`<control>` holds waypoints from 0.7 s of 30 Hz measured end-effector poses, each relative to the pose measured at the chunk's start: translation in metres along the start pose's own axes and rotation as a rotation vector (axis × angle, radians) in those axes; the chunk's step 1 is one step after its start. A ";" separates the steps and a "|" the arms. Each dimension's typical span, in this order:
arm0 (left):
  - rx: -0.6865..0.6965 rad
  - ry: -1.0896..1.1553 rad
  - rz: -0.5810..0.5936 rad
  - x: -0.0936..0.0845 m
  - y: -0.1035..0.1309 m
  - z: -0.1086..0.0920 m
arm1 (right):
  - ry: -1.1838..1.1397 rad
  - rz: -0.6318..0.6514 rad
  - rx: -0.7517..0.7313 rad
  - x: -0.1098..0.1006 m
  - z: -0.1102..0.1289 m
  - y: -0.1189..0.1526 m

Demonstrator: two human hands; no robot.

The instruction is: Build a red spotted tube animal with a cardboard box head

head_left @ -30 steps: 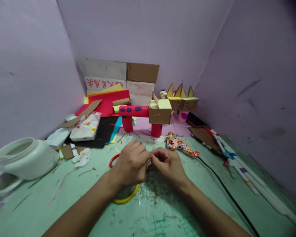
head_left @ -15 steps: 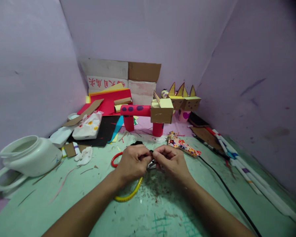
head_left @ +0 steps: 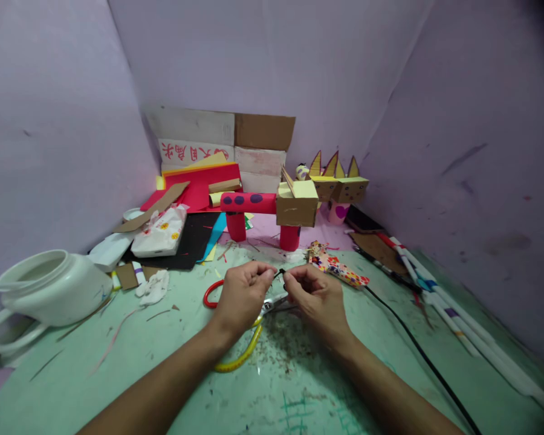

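Both my hands meet over the middle of the green tabletop, fingertips pinched. Between them is a small thin black piece [head_left: 279, 273], string-like but too small to name surely. My left hand [head_left: 245, 296] pinches its left end, and my right hand [head_left: 315, 296] grips its right end. Below them lie scissors [head_left: 268, 305] with one red and one yellow handle, partly covered by my left hand. Just behind the hands stands a red cardboard-tube figure [head_left: 249, 203] with purple spots and a box head [head_left: 297, 208].
At left are a white pot [head_left: 54, 287], a tissue pack [head_left: 161, 232] and coloured paper [head_left: 199, 187]. A glue gun in flowered cloth [head_left: 338, 266] trails a black cable [head_left: 417, 335] at right. White rolled tubes [head_left: 457, 326] line the right wall; more box-headed figures [head_left: 344, 188] stand behind.
My fingertips have drawn slightly apart, showing more of the black piece. The black clump behind my left hand is no longer visible, and more of the scissors shows.
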State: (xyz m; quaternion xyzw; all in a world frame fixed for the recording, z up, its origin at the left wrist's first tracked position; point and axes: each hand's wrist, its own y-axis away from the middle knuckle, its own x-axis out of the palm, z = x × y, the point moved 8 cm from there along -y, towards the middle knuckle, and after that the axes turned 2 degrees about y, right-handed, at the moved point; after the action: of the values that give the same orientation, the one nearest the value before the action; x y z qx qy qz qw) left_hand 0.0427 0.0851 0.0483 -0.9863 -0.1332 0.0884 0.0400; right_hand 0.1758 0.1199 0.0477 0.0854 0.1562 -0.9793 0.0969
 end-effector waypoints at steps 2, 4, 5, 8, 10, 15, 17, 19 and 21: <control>-0.014 0.044 0.009 0.001 -0.002 0.002 | -0.069 0.024 0.067 0.002 -0.003 -0.001; 0.017 0.054 0.017 0.000 -0.004 0.001 | -0.185 0.083 0.187 0.007 -0.009 -0.001; 0.035 0.050 0.024 -0.001 -0.005 -0.001 | -0.257 0.124 0.247 0.011 -0.012 0.000; 0.055 0.019 0.053 -0.001 -0.006 -0.001 | -0.461 0.236 0.364 0.021 -0.015 0.002; 0.054 -0.032 0.064 0.001 -0.005 -0.001 | -0.535 0.259 0.393 0.024 -0.015 0.002; 0.292 -0.430 0.086 0.011 0.011 -0.021 | -0.353 0.125 0.316 0.012 -0.016 -0.001; 0.445 -0.541 0.136 0.016 0.020 -0.033 | -0.168 0.063 0.207 0.003 -0.012 -0.004; 0.568 -0.591 0.182 0.018 0.026 -0.042 | -0.018 0.094 0.080 0.003 -0.004 -0.005; 0.642 -0.594 0.211 0.016 0.027 -0.048 | 0.041 0.235 -0.011 0.012 0.001 -0.003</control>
State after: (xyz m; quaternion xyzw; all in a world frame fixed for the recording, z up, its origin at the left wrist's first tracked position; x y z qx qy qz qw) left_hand 0.0739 0.0605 0.0900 -0.8640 -0.0036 0.4081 0.2947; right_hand 0.1634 0.1200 0.0468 0.1226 0.1522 -0.9584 0.2081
